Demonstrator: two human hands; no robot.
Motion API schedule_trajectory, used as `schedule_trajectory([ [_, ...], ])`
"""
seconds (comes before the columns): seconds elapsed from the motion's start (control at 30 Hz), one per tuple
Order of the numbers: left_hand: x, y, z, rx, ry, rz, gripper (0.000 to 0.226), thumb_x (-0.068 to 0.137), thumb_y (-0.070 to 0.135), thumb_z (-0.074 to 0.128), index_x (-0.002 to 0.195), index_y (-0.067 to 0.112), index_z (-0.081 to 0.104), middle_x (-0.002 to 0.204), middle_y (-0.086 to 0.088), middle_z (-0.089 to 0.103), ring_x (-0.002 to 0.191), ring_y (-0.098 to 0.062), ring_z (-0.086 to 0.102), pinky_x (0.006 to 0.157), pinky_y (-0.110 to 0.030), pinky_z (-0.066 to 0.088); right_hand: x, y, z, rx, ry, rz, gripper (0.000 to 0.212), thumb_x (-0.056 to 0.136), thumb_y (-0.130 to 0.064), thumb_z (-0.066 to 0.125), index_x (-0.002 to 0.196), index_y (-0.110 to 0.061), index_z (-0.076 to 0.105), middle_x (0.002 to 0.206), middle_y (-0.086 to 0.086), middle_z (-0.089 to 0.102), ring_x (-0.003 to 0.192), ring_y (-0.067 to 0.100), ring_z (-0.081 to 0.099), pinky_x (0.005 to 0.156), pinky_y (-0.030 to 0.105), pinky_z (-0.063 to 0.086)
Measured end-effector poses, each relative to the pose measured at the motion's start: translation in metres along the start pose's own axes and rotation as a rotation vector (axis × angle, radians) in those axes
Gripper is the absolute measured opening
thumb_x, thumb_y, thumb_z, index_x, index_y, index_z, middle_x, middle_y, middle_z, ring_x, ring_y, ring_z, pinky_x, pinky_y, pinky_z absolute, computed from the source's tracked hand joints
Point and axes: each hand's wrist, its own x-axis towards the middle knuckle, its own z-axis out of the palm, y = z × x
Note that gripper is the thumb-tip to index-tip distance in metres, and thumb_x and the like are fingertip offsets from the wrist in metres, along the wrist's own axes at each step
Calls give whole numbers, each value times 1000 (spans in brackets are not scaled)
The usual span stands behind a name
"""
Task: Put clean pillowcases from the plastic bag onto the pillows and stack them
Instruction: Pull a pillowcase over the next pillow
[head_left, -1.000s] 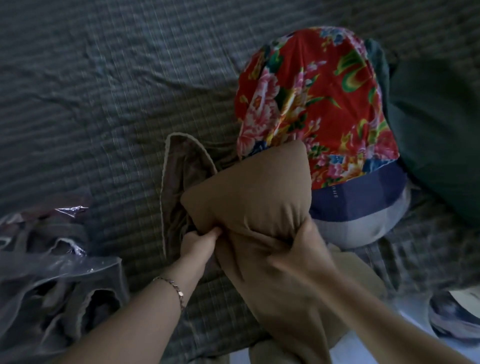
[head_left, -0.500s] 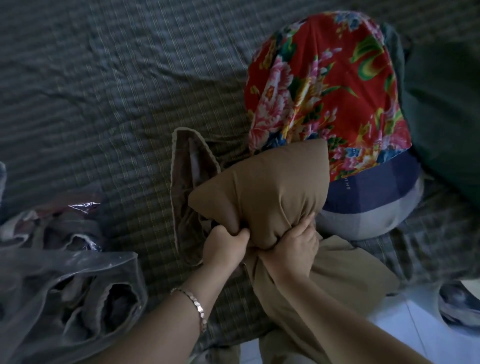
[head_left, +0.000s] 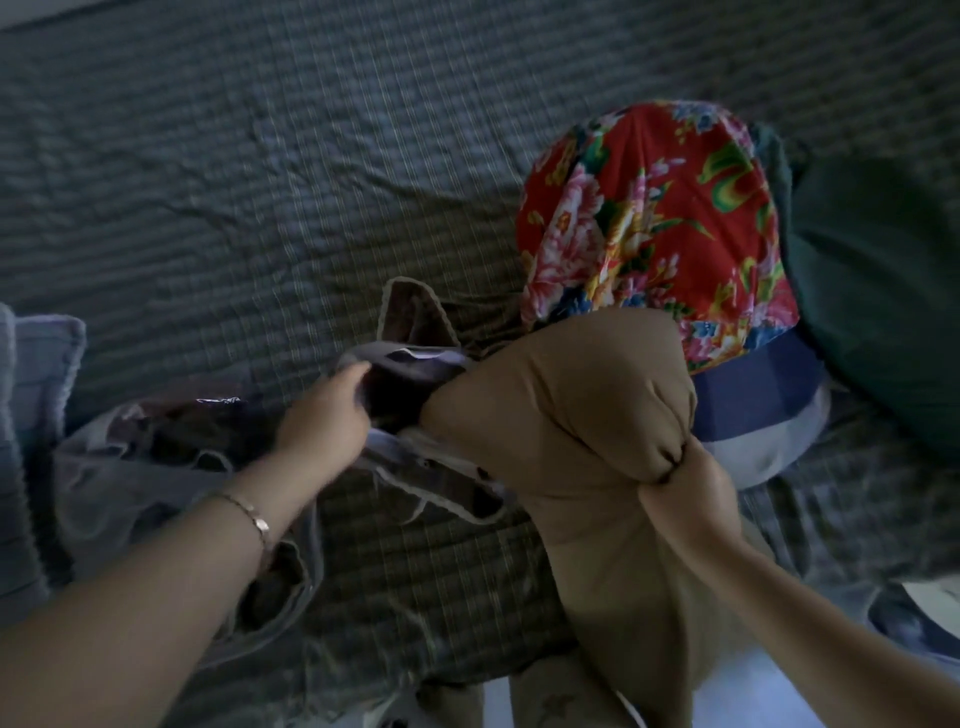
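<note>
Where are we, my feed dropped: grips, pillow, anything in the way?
Left grip pinching brown pillowcase mouth; right grip squeezing tan pillow. Pillow not yet cased. Floral pillow close behind, not blocking.

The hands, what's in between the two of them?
In the head view, the tan pillow lies between them, gripped by the right hand, and beside it is the dark pillowcase that the left hand holds.

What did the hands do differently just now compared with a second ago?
The left hand let go of the tan pillow and moved left to grip the edge of the brown pillowcase, pulling it up beside the pillow. The right hand kept its grip on the bunched pillow, now further right. The floral pillow stayed where it lay.
</note>
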Motion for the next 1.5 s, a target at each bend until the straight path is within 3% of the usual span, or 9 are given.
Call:
schedule_trajectory([
  [0.13,-2,22,-45,348,50,188,50,98,10,33,146,21,24,142,-16,37,113,-36,50,81,-39,44,-33,-1,-32,35,-56,-172,34,74,5,56,102,-14,60,67,-11,56,61,8,52,43,15,32],
  [0.3,-27,48,-59,545,-7,346,50,101,18,28,147,35,17,152,-1,26,113,-29,50,71,-27,34,-65,-16,-46,-15,-169,-409,34,77,-4,63,95,-33,58,69,-21,58,70,-5,56,52,10,42],
  [0.57,-49,57,-51,673,-85,623,58,98,12,33,147,36,13,158,5,-3,122,-22,45,83,-28,41,-80,-22,-31,-244,-371,-510,29,75,-15,57,101,-27,64,87,-7,71,83,14,65,69,21,47],
  [0.73,-70,58,-50,758,-220,815,62,95,5,35,144,41,23,157,11,5,124,-17,43,89,-33,45,-84,-33,-41,-269,-316,-519,35,76,-19,57,109,-27,62,94,-5,70,89,16,64,75,31,50],
  [0.93,-82,31,-102,479,286,1231,53,70,4,41,113,23,65,110,-4,68,66,-23,67,44,-25,49,-73,-82,-79,-271,-50,-578,24,79,-18,59,103,-21,62,87,2,67,84,28,62,70,37,50],
  [1.1,-103,-6,-84,462,554,939,57,73,-1,53,124,22,44,111,-12,65,82,-31,67,50,-34,51,-32,-113,-101,-249,81,-439,8,82,-15,60,86,-9,62,76,9,56,77,28,56,63,29,35],
  [1.27,-92,-34,-35,-187,131,-105,62,78,22,70,131,15,38,123,-9,50,100,-28,55,73,-38,50,2,-120,-73,-182,105,-272,21,80,-15,59,95,-1,66,90,20,65,88,38,60,66,32,40],
  [1.37,-84,-29,-3,-320,-20,-141,13,85,17,59,95,12,52,89,-9,58,67,-23,55,51,-31,41,14,-126,-54,-167,95,-175,23,81,-15,58,97,1,63,97,21,65,95,38,59,68,31,38],
  [1.5,-81,-30,13,-297,-44,-178,4,88,11,54,93,10,53,74,-6,57,58,-17,52,45,-25,34,27,-133,-37,-166,70,-76,28,83,-17,56,104,2,59,106,20,62,102,37,57,73,33,41],
])
